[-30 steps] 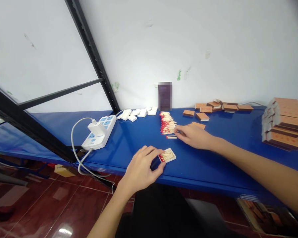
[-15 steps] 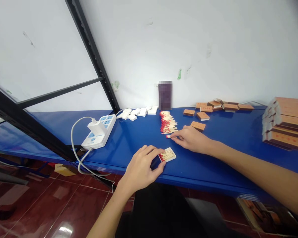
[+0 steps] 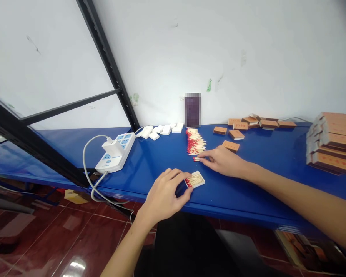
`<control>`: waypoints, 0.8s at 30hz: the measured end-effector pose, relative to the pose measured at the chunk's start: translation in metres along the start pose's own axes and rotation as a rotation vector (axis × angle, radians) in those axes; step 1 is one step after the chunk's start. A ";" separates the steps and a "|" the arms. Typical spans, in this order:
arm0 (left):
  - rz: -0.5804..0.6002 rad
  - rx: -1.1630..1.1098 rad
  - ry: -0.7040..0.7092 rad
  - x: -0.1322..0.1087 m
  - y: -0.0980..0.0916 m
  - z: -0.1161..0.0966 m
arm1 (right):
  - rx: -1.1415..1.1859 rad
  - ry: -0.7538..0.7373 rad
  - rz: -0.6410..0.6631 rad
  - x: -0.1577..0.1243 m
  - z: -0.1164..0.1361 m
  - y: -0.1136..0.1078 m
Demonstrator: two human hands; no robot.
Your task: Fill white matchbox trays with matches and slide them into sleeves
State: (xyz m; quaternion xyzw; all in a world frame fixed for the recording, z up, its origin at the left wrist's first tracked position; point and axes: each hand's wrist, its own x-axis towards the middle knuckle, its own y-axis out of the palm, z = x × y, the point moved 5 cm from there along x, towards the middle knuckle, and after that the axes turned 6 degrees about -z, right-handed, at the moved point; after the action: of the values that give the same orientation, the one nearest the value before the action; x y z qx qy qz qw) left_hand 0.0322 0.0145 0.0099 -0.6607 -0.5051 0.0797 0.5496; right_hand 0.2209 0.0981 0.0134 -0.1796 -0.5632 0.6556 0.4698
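Observation:
My left hand (image 3: 168, 191) grips a small white matchbox tray (image 3: 201, 184) between thumb and fingers, near the front edge of the blue tabletop. Several red-tipped matches (image 3: 193, 179) lie inside the tray. Farther back and to the right, my right hand (image 3: 219, 161) pinches a few matches (image 3: 196, 158) by their pale ends, their red heads pointing left. Just behind its fingertips, a long heap of loose matches (image 3: 196, 143) spreads over the table, with most red heads to the left.
Several white trays (image 3: 165, 130) lie at the back. Orange matchbox sleeves (image 3: 231, 146) are scattered right of the heap; a stack of matchboxes (image 3: 331, 140) stands far right. A white power strip (image 3: 115, 156) with a cable sits left, beside a black metal post (image 3: 109, 65). A blurred dark rectangle (image 3: 192, 110) stands by the wall.
Both hands stay almost in place, the left on the tray and the right pinching matches. More match heads show at the right fingertips now. The view has shifted very slightly.

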 end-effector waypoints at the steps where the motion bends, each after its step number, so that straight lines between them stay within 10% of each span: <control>1: 0.000 0.000 0.001 0.000 0.000 0.000 | -0.003 0.001 -0.001 0.000 0.000 0.000; 24: -0.006 0.012 0.006 0.001 -0.001 0.000 | -0.119 -0.011 0.042 -0.001 0.002 0.007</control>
State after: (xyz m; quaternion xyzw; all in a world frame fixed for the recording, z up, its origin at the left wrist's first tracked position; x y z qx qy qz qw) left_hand 0.0322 0.0148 0.0107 -0.6561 -0.5049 0.0788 0.5553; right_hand 0.2169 0.0970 0.0072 -0.2156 -0.5998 0.6316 0.4414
